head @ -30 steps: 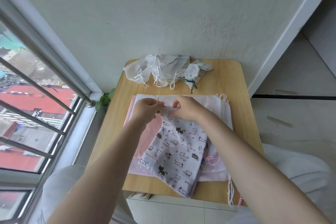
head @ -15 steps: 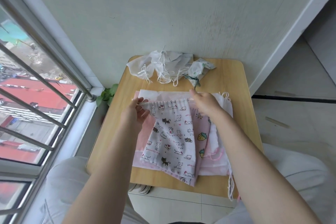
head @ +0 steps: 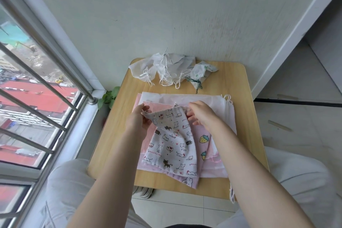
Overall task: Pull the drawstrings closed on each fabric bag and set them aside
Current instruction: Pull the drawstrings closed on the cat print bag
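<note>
Now the cat-print bag (head: 172, 142) lies on top of the flat stack of unclosed bags (head: 218, 103) in the middle of the bench (head: 246, 116), its bottom reaching the near edge. The left hand (head: 137, 122) pinches the left corner of the bag's mouth and lifts it slightly off the stack, while the right hand (head: 200, 114) grasps the gathered right end, fingers curled there; whether it holds the cord itself or only the cloth is too small to tell. Holding both ends like this probably lets one hand anchor the fabric as the other draws the cord, so the channel puckers instead of the whole bag sliding.

Along the far edge sits a heap of cinched white bags (head: 166, 68) with loose cords and, just beside it, a small leaf-print bag (head: 200, 72). That looks like the set-aside pile, kept clear of the working stack.

Compared with half a second ago, the mouth is narrower and more bunched, the hands have come closer together, and a strawberry-print bag (head: 203, 139) underneath shows more plainly at the right.
</note>
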Motion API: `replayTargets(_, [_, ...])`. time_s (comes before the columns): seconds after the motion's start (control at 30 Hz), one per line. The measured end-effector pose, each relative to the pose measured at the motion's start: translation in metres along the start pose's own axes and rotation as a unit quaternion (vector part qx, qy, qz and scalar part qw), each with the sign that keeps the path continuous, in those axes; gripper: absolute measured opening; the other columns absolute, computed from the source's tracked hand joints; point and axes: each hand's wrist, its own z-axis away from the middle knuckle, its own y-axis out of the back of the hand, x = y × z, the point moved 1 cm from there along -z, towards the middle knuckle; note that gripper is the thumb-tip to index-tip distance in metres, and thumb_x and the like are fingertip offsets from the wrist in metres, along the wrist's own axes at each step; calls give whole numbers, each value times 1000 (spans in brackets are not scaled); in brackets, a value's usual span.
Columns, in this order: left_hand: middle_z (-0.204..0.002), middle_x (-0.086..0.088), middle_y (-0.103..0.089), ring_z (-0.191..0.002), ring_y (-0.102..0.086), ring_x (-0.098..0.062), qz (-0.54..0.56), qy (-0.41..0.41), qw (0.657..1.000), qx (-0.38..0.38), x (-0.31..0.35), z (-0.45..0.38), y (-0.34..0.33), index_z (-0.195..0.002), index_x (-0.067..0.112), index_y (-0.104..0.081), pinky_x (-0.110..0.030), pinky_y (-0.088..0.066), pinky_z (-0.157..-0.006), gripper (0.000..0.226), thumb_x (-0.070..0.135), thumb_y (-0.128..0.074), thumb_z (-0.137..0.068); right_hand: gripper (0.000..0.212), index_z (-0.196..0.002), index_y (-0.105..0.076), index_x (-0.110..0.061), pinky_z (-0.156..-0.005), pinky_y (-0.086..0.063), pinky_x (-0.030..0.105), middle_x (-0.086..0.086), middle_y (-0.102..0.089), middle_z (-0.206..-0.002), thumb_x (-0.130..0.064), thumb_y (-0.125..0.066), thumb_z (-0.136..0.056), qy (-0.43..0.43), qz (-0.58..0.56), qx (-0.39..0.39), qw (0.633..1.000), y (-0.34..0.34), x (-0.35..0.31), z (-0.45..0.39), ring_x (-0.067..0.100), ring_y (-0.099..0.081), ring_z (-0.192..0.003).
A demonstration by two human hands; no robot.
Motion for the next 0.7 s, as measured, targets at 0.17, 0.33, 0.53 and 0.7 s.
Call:
replayTargets(0.17, [-64, 1, -53, -48, -48, -9, -11, 0, 1000, -11, -3, -2, 5, -84, 7, -61, -19, -45, -44, 21, 24, -56, -96, 36, -132, -44, -38, -68, -46, 30, 3, -63, -117, -49, -34, -99, 9, 41, -39, 998, -16, -7, -4, 21, -60, -97])
replayTargets(0.33, [-70, -2, -52, -47, -49, -11, -61, -6, 998, -2, -5, -5, 9, -82, 7, -62, -22, -47, -45, 24, 26, -54, -96, 46, -142, -48, -21, -109, -38, 40, -4, -49, -143, -42, -39, -101, 23, 72, -58, 995, -36, -17, -6, 19, -46, -131])
replayTargets(0.53, [-71, -2, -54, -52, -52, -13, -96, -4, 995, 16, -7, -9, 10, -82, 9, -64, -22, -44, -45, 24, 27, -54, -94, 42, -101, -70, -16, -74, -51, 41, 13, -68, -91, -45, -57, -73, -39, -78, -8, 996, -36, 8, -41, 24, -61, -79])
replayTargets(0.7, [-72, -1, -55, -54, -50, -12, -3, -12, 999, 52, -11, -13, 14, -78, 11, -62, -22, -44, -48, 23, 25, -55, -95, 10, -86, -70, -7, -91, -53, 38, 7, -72, -90, -17, -69, -87, -75, -352, 44, 932, -22, -7, -13, 22, -68, -87])
